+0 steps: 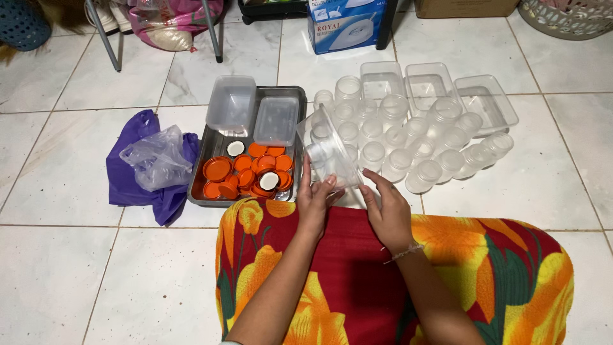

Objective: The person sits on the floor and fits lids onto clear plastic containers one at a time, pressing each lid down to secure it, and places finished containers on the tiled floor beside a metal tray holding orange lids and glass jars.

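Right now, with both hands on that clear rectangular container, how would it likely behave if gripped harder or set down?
The clear container looks thin-walled and empty, so probably light and slightly flexible. Left hand and right hand hold its lower edge while it is tilted; its smooth plastic may slip. Its flat base should sit steady.

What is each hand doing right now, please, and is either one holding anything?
Left hand: closed on the near edge of a clear plastic container, tilting it up.
Right hand: fingers on the same container's lower right corner, helping hold it.

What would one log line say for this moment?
left hand: holds clear plastic container | right hand: steadies it | orange lids: in metal tray | clear jars: on floor
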